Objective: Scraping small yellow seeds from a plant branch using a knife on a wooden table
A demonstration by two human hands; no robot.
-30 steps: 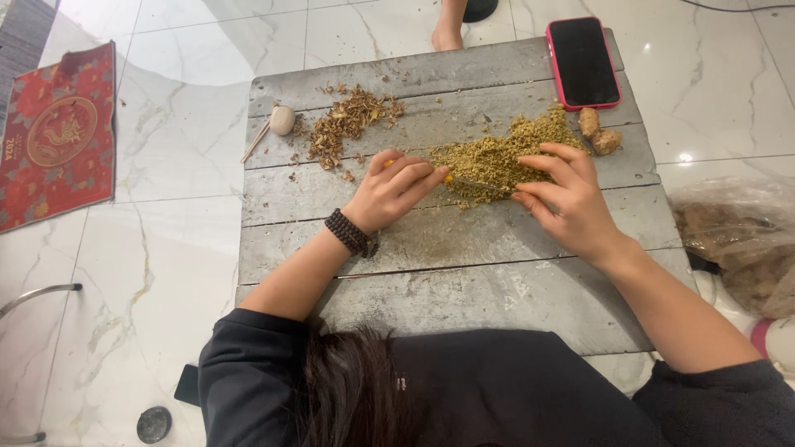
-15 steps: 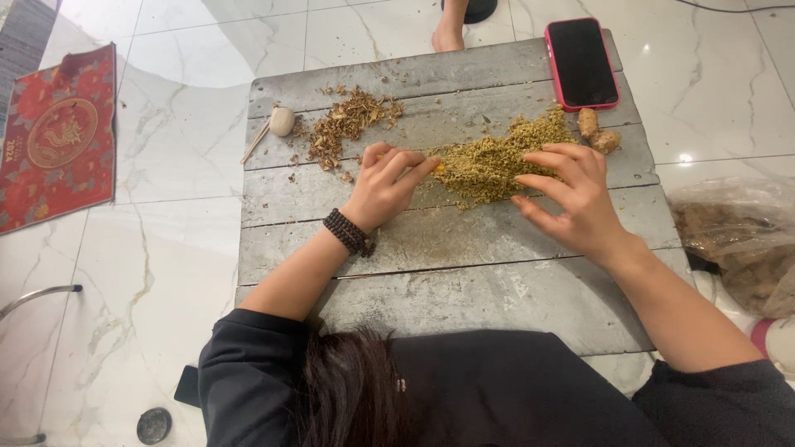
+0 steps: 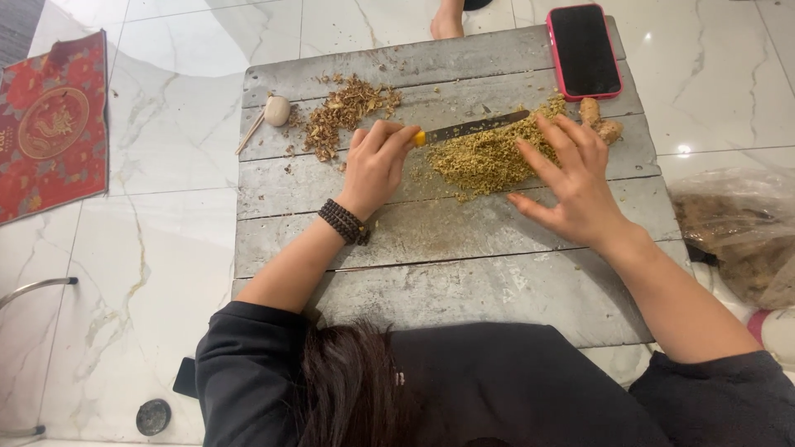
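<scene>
My left hand (image 3: 374, 161) grips the yellow handle of a knife (image 3: 470, 128) whose dark blade lies across the far side of a heap of chopped yellow-green bits (image 3: 489, 156). My right hand (image 3: 573, 182) is spread open, fingers resting on the right edge of that heap. Both hands are over a grey wooden board (image 3: 431, 248) on the floor. A bead bracelet is on my left wrist.
A brown pile of peelings (image 3: 344, 112) and a small pale round piece (image 3: 277, 110) lie at the board's far left. Two ginger-like root pieces (image 3: 600, 120) and a pink-cased phone (image 3: 584, 50) sit far right. A plastic bag (image 3: 741, 232) lies right, a red mat (image 3: 50, 124) left.
Both hands were gathering the heap with the fingers. Now my left hand has taken hold of the knife, and my right hand has opened flat against the heap.
</scene>
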